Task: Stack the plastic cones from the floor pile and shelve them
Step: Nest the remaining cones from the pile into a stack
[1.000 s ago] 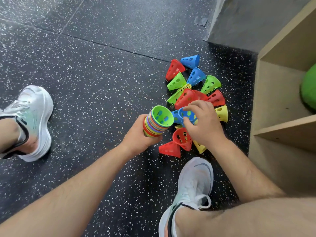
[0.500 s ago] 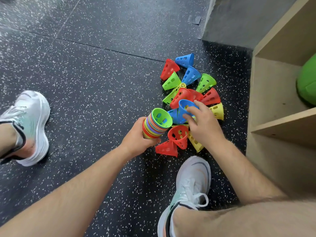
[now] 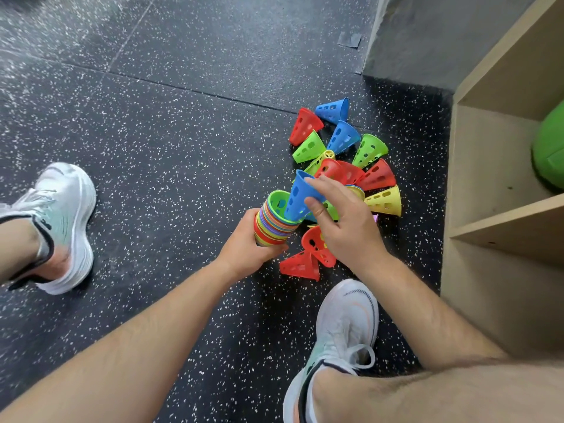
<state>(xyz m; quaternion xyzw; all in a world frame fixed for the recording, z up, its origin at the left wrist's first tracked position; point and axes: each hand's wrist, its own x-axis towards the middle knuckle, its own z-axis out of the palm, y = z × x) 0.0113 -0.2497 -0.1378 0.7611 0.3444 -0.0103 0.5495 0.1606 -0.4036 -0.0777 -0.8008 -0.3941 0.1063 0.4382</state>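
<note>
The left hand (image 3: 244,248) is wrapped around a stack of nested cones (image 3: 272,222) with many coloured rims and a green cone on top; its fingers are closed on the stack and hold it tilted above the floor (image 3: 152,148). The right hand (image 3: 341,221) holds one blue cone (image 3: 300,196), its fingers (image 3: 317,183) pinched on the wide rim, and the narrow end of this cone is already inside the open mouth of the stack.

The floor pile (image 3: 341,154) lies just behind and under the right hand, near the wooden shelf (image 3: 500,227). In the pile I can count two blue cones, about five red ones, at least three green ones and two yellow ones; some more are partly hidden by the hand, so the exact number is not sure. All lie on their sides, touching or overlapping each other.

Two white shoes are visible: one (image 3: 65,221) at the left, well apart from the pile, and one (image 3: 345,331) at the bottom, just below the nearest red cone. On the shelf there is one green object (image 3: 549,148), cut off by the picture edge
</note>
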